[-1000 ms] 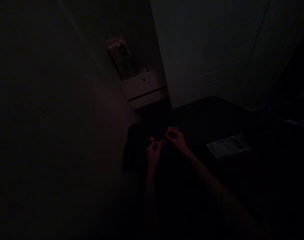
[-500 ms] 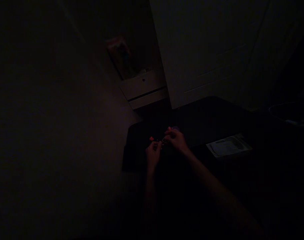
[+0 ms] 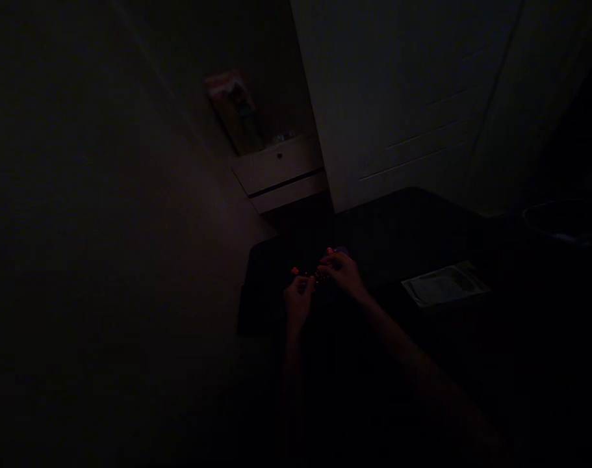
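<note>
The scene is very dark. My left hand [image 3: 298,299] is closed in a pinch, its fingertips at the edge of a cluster of small shiny dots that look like beads [image 3: 318,278]. On the other side of the cluster, my right hand [image 3: 343,272] also pinches, fingers pressed together. Whatever either hand holds is too small and dim to make out. A small orange-red piece [image 3: 295,270] lies just beyond my left hand. Behind my right fingers are another reddish piece [image 3: 329,250] and a purplish object [image 3: 342,250], partly covered.
The hands are over a dark tabletop [image 3: 403,221]. A flat pale packet or booklet [image 3: 444,285] lies to the right. Farther back stand a white drawer unit [image 3: 281,166] with a colourful box-like item [image 3: 232,107] on it and a large pale panel [image 3: 398,97]. A wall [image 3: 154,227] runs along the left.
The surroundings look slightly brighter. My right fingers have shifted very slightly, while my left hand stays in place.
</note>
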`<state>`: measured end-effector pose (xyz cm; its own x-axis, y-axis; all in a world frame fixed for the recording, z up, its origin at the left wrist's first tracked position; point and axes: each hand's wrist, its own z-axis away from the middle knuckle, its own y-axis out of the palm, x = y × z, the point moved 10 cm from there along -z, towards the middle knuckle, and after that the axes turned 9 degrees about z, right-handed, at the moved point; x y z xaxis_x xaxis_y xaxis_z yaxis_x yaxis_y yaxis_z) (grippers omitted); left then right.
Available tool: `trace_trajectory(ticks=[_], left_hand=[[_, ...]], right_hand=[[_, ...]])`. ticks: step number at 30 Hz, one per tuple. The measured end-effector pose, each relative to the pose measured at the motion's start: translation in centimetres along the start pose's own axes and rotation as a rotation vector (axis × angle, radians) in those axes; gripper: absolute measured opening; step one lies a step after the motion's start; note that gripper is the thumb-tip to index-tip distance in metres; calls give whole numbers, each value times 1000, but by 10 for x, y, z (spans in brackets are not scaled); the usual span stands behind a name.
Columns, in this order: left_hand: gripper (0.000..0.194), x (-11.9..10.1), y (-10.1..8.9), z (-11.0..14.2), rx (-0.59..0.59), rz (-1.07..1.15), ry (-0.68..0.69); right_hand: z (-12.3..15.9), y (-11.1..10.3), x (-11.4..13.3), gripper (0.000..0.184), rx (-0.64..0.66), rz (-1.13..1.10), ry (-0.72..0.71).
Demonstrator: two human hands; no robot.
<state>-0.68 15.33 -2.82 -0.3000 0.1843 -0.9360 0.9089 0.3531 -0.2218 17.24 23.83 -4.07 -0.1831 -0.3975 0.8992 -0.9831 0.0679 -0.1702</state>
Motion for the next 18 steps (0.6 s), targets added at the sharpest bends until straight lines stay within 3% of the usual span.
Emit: trace_trajectory(ticks=[5, 18], left_hand=[[33, 2, 0, 1, -11, 9, 4], [33, 4, 0, 2, -4, -7, 10]], right_hand=[[2, -1, 3, 14, 5, 12, -13], [3, 0, 2, 27, 12, 4, -8]])
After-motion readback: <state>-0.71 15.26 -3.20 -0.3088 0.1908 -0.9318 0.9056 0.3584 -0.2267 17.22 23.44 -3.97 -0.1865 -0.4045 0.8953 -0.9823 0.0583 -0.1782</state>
